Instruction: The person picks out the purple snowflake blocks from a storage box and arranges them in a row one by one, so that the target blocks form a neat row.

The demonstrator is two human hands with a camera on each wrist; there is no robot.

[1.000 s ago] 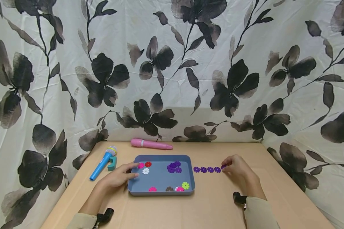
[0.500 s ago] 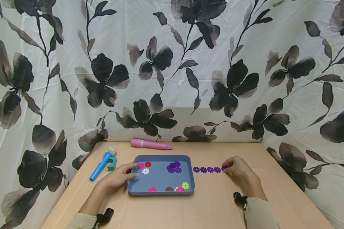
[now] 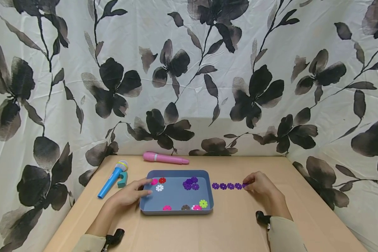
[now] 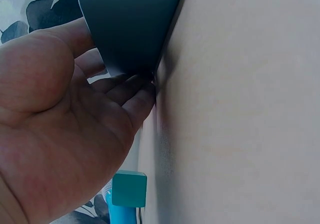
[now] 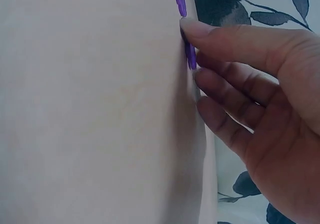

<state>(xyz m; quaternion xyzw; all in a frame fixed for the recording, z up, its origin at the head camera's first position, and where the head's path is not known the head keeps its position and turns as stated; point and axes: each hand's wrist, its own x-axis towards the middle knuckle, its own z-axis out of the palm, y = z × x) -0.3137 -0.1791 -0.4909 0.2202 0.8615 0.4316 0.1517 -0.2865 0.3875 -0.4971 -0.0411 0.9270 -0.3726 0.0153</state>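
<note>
A blue-grey tray [image 3: 176,199] holds flower-shaped discs: a cluster of purple flower discs [image 3: 189,183] at its right, pink, red and white ones [image 3: 159,188] at upper left, and several more along the near side. My left hand [image 3: 129,192] grips the tray's left wall, fingers against the outside in the left wrist view. A row of purple flower discs [image 3: 226,186] lies on the table right of the tray. At the row's right end, my right hand [image 3: 263,185] pinches a purple flower disc [image 5: 192,56] between thumb and fingers. That disc is partly hidden by the fingertips.
A pink toy microphone [image 3: 165,158] lies behind the tray. Left of it, a blue toy microphone [image 3: 113,180] leans on a teal block [image 3: 123,180]. A floral cloth [image 3: 201,91] hangs behind the wooden table [image 3: 182,234].
</note>
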